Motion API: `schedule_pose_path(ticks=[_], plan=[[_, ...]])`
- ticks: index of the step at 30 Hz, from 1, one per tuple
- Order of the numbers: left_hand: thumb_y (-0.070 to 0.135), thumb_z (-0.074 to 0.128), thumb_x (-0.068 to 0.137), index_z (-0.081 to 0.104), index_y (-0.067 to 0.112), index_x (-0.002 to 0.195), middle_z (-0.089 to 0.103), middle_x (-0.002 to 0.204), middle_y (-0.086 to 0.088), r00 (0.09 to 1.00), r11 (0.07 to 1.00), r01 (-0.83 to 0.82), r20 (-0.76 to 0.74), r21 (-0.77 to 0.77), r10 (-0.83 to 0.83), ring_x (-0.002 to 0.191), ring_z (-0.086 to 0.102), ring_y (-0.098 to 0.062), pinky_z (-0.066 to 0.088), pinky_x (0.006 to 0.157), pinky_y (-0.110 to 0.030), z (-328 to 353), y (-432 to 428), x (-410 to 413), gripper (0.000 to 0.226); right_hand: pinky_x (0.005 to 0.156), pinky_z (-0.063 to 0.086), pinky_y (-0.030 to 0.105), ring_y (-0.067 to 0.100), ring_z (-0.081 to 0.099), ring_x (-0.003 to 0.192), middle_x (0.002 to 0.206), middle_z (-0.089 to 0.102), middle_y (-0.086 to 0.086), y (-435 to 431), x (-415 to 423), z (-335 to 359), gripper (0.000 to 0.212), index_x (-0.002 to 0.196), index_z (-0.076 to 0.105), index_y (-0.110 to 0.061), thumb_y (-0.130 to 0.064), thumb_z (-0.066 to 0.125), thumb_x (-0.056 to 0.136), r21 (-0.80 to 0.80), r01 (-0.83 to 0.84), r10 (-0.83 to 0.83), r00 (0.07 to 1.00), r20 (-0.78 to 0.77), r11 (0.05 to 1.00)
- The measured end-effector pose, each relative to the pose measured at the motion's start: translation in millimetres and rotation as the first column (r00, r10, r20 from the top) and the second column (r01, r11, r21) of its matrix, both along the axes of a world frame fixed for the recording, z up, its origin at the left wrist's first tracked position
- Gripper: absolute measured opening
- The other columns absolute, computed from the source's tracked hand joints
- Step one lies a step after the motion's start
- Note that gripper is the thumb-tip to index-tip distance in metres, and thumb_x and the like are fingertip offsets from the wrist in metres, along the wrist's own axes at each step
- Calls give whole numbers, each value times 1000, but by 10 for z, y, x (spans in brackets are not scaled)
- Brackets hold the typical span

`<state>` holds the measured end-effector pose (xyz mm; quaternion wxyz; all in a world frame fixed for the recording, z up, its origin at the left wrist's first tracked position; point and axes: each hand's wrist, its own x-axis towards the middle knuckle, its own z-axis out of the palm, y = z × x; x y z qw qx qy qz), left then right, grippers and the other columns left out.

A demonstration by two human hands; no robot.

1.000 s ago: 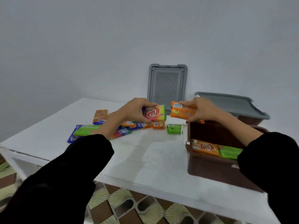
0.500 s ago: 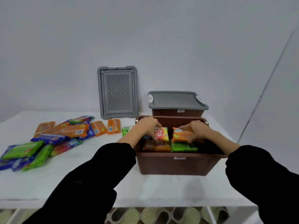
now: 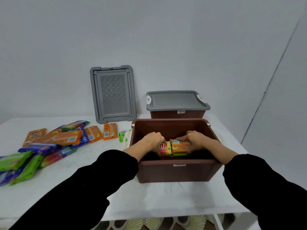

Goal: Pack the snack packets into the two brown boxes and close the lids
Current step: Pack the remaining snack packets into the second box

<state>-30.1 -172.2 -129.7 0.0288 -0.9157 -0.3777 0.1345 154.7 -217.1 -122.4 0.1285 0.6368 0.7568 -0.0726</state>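
Observation:
An open brown box (image 3: 176,171) stands in front of me on the white table (image 3: 116,193). Both my hands are inside it. My left hand (image 3: 153,141) grips a red-yellow snack packet (image 3: 165,148). Beside it, my right hand (image 3: 195,140) holds an orange snack packet (image 3: 180,146), which lies over a green packet (image 3: 179,154). A second brown box (image 3: 177,113) stands behind, covered by a grey lid (image 3: 176,100). Several loose snack packets (image 3: 54,143), orange, blue and green, lie in a heap on the left of the table.
A loose grey lid (image 3: 113,94) leans upright against the wall behind the heap. A small green packet (image 3: 123,136) lies just left of the open box. The table's front edge runs below my black sleeves, with patterned floor beneath.
My view swung right to face the open box. Both hands carried their packets from above the table into the box and have pushed them lower inside it.

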Motion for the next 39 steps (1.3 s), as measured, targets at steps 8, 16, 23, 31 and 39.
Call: schedule_pose_path(ticks=[8, 16, 23, 31, 39], plan=[[35, 76, 72, 49, 13, 132, 46, 127, -11, 997, 1000, -5, 74, 17, 4, 111, 54, -29, 46, 92, -37, 13, -46, -12, 70, 100, 38, 32, 27, 44, 120, 133, 37, 11, -32, -66, 25, 70, 143, 29, -36, -25, 64, 84, 3, -47, 46, 993, 108, 999], [36, 67, 82, 54, 12, 127, 57, 123, -10, 909, 996, -82, 406, -37, 90, 112, 55, -24, 44, 92, -33, 225, -53, -202, 53, 90, 43, 30, 20, 55, 111, 120, 58, 6, -83, -263, 270, 48, 133, 49, -29, -28, 61, 87, 169, 12, 7, 993, -116, 985], [18, 61, 86, 66, 8, 110, 68, 103, -11, 615, 967, -252, 766, -35, 188, 93, 63, -23, 51, 86, -34, 757, 1, -1325, 26, 76, 41, 26, 21, 61, 96, 104, 68, 9, 248, -1252, 728, 34, 121, 62, -21, -19, 58, 87, 497, 12, 210, 896, -390, 868], [35, 70, 76, 59, 21, 119, 60, 115, -8, 545, 767, -624, 622, -146, 562, 107, 57, -24, 45, 94, -36, 590, -6, -3408, 47, 84, 46, 32, 27, 58, 105, 111, 64, 12, 741, -2941, 654, 39, 124, 59, -21, -18, 58, 86, 408, -206, 374, 840, -394, 890], [31, 82, 68, 31, 29, 143, 30, 150, 0, 573, 661, -656, 329, -365, 751, 138, 29, -22, 27, 113, -37, 31, 48, -4631, 91, 98, 42, 39, 28, 39, 129, 146, 35, 8, 1131, -3929, 47, 59, 141, 38, -31, -30, 60, 86, 239, -350, 409, 869, -279, 906]])
